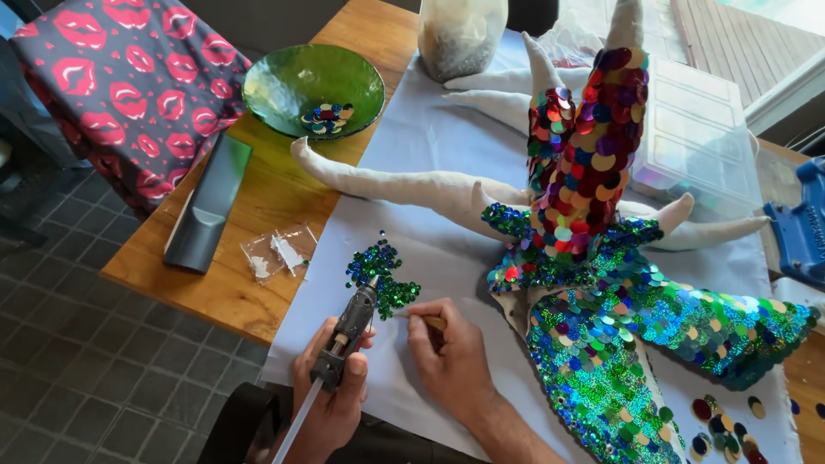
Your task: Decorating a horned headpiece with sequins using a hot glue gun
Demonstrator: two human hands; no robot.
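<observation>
The left hand grips a glue gun, its tip at the sequin pile — right-hand fingers pinch a stick beside it. Small dabs work best.

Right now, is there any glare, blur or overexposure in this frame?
Head view: daylight blows out the window at top right; glare on the green bowl and plastic box; the glue gun and both hands look sharp.
</observation>
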